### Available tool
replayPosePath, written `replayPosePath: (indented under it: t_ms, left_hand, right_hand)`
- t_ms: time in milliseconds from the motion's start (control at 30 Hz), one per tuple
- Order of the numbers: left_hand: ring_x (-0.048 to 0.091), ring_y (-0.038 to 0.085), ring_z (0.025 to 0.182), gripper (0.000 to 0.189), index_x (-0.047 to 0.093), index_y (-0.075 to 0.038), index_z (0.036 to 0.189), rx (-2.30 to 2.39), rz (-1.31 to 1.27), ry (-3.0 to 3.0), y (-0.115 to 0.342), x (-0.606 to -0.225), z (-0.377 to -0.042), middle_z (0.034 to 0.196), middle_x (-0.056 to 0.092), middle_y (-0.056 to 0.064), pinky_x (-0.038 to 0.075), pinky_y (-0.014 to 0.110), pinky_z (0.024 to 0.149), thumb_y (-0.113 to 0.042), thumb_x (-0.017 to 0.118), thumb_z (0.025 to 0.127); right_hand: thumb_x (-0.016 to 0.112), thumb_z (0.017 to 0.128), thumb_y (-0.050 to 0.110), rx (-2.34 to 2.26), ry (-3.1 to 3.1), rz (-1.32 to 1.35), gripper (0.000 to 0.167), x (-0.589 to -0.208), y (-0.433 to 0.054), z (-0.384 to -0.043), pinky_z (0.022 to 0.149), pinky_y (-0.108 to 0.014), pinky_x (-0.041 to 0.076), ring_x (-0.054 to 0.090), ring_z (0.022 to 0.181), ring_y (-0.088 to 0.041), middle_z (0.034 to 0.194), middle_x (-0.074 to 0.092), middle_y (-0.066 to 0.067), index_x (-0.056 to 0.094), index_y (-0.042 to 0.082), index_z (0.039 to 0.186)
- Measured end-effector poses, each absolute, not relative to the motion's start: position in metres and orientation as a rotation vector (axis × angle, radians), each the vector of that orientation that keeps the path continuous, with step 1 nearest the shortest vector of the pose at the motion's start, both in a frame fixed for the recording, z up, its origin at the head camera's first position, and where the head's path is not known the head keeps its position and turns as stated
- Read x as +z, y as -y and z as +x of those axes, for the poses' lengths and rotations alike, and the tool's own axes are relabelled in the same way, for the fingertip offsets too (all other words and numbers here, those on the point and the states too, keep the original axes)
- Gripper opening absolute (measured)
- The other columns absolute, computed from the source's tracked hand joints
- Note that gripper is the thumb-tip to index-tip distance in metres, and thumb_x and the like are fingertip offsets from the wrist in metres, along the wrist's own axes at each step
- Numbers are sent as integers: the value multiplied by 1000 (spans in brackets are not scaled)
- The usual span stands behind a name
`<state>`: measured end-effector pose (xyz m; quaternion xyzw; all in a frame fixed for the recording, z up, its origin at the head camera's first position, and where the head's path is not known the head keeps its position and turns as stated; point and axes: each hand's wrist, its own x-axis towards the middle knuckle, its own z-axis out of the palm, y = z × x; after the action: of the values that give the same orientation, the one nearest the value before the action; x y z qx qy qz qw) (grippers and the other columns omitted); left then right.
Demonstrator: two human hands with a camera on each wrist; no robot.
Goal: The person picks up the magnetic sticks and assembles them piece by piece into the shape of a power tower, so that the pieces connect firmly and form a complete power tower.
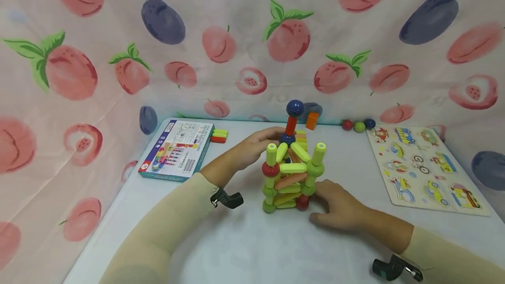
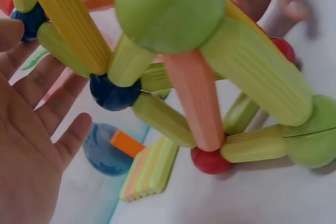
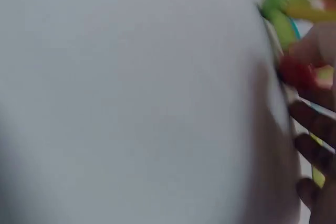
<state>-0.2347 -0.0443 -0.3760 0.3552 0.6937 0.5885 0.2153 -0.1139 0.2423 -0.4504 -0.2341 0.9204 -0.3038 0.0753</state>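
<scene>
A tower of magnetic rods and balls stands on the table in the head view, mostly light green with yellow, orange, red and blue parts. At its far top a red rod rises from a dark blue ball and carries another blue ball. My left hand reaches to the lower of these, its thumb and index finger pinching it while the other fingers spread out. Low at the tower's right side, my right hand rests with thumb and fingers apart, beside a red ball.
A toy box lies at the left, with green and red rods beside it. Behind the tower are a row of rods and an orange block. Loose balls and a picture puzzle board lie right.
</scene>
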Motion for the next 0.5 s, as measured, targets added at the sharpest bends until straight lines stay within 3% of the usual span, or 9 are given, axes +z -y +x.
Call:
replayPosePath:
  t_ms: [100,233,400,500]
  left_hand:
    - [52,26,142,48,51,-9,157,1623,959,-1928,47,-378,-233,152,58,10,33,58,122,-21,46,111]
    - [53,28,140,42,51,-8,153,1693,950,-1933,56,-379,-230,149,59,14,36,57,121,-17,48,112]
    - [59,32,128,39,52,1,141,1816,1033,-1914,66,-383,-220,134,63,17,46,49,115,-6,60,104]
    - [59,30,120,44,54,1,135,1852,1099,-1908,67,-387,-210,123,65,12,44,55,113,-20,73,100]
  right_hand:
    - [89,87,41,-880,-2899,-729,57,-462,-232,-108,90,-43,48,58,101,-9,117,69,20,67,27,138]
    - [90,87,31,-926,-2921,-733,51,-461,-231,-121,84,-37,47,55,93,-8,109,68,22,69,27,133]
    - [85,92,18,-1023,-2762,-898,49,-460,-249,-155,103,-47,52,62,115,-15,130,70,12,68,24,138]
    - [80,96,15,-1059,-2646,-904,48,-458,-254,-172,111,-56,47,61,126,-22,137,68,4,66,18,142]
